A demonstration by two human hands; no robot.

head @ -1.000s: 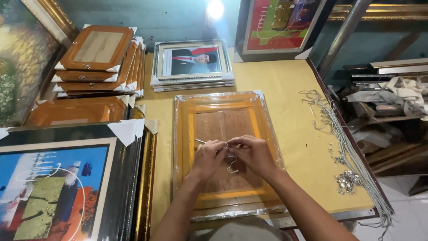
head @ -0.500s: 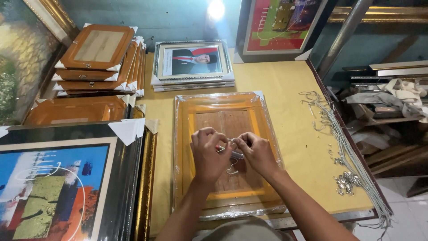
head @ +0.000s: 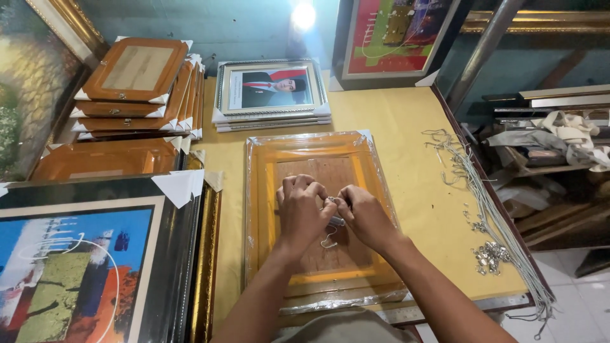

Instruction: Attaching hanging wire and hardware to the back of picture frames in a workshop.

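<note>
Hands at work on the back of a plastic-wrapped orange frame [head: 318, 219], lying face down on the yellow counter [head: 406, 121]. Left hand [head: 300, 213] curled over the middle of the frame's brown backing board, fingers bent and closed on something small. Right hand [head: 362, 216] touching the left, fingertips pinched on the same spot. Between the two, a thin pale wire or cord [head: 329, 238], one loop of it hanging just below the knuckles onto the backing board. Cannot tell whether a knot or a metal fitting sits under the fingertips; too small and covered.

Judged from how things lie: hanging wire on this frame partly fitted, one end in hand and not yet drawn taut across the back. Wrapping on the frame already in place, corners folded. Left to do, by the look of it: fastening off the loose loop and pulling it snug.

Right of the frame, near the counter's edge, a long bundle of grey cords [head: 489, 209] and a small heap of metal hangers [head: 490, 256], well apart from the hands. Beyond the frame, a silver-framed portrait stack [head: 270, 95]. Left of the frame, a pile of brown frames with white corner guards [head: 136, 82] and a large abstract painting [head: 70, 267].
</note>
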